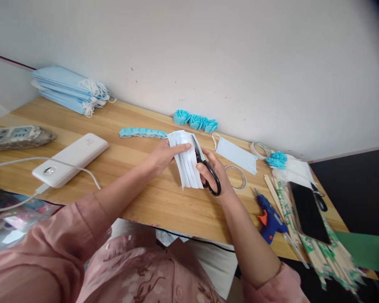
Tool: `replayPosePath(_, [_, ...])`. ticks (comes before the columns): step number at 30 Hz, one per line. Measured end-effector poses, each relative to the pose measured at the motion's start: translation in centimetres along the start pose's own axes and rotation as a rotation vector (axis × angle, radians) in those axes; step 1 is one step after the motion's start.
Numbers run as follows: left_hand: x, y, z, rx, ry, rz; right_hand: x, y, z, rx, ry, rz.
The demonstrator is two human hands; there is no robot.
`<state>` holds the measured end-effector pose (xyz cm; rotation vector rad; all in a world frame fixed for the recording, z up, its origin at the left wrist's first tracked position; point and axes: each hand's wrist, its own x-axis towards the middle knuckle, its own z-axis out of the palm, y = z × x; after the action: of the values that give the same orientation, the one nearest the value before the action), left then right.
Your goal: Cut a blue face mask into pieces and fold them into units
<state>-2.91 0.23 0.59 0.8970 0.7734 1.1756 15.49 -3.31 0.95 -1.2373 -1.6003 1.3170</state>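
Observation:
My left hand point(164, 156) grips a pleated white face mask point(185, 162) by its left edge, holding it upright above the wooden table point(139, 176). My right hand point(215, 171) has its fingers through the black handles of a pair of scissors point(206, 167). The blades lie against the right side of the mask, pointing up. Both hands are closed on what they hold.
A stack of blue masks point(68, 89) lies at the back left, with a white power bank point(71, 159) and a power strip point(17, 136) on the left. Blue folded pieces point(196, 121), a loose mask point(236, 155), tape rings point(238, 176), a glue gun point(270, 219), a phone point(308, 212) and wooden sticks point(316, 248) lie to the right.

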Motion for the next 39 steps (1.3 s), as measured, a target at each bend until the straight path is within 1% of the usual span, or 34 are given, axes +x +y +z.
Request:
replayPosePath(8, [0.0, 0.1, 0.1, -0.013, 0.012, 0.001, 0.0, 0.0, 0.0, -0.01, 0.015, -0.021])
replayPosePath(16, [0.1, -0.2, -0.1, 0.003, 0.019, -0.002, 0.3, 0.5, -0.1, -0.013, 0.033, -0.027])
replayPosePath(24, [0.1, 0.6, -0.2, 0.051, 0.031, 0.098, 0.4, 0.7, -0.1, -0.041, 0.054, 0.008])
replayPosePath(31, [0.2, 0.6, -0.5, 0.062, 0.086, 0.124, 0.5, 1.1, 0.0, 0.009, 0.008, -0.008])
replayPosePath(36, [0.1, 0.8, -0.2, 0.079, 0.1, 0.118, 0.2, 0.7, -0.1, 0.065, -0.07, -0.047])
replayPosePath(39, [0.1, 0.8, -0.2, 0.103, 0.096, 0.12, 0.1, 0.5, -0.1, 0.046, -0.077, -0.05])
